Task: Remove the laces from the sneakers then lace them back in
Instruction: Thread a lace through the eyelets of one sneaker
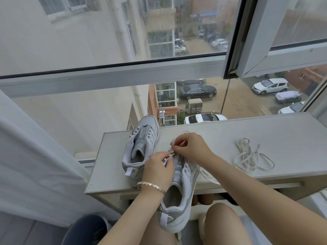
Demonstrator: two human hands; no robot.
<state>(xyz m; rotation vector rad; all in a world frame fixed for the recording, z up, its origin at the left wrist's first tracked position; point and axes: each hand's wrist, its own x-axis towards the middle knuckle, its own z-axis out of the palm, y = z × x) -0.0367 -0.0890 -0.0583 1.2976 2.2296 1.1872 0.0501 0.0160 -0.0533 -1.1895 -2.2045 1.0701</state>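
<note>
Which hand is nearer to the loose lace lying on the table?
Right. The right hand, pinching a second lace, is just left of the loose lace; the left hand grips the near sneaker, farther left.

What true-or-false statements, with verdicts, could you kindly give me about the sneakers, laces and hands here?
1. A loose lace lies on the table, right of both hands. True.
2. The far sneaker is fully laced. False: its eyelets look empty.
3. The left hand grips the near sneaker at its eyelets while the right hand pinches the other lace. True.
4. The bracelet sits on the right wrist. False: left wrist.
5. The near sneaker stands wholly on the table. False: its heel overhangs toward the lap.
</note>
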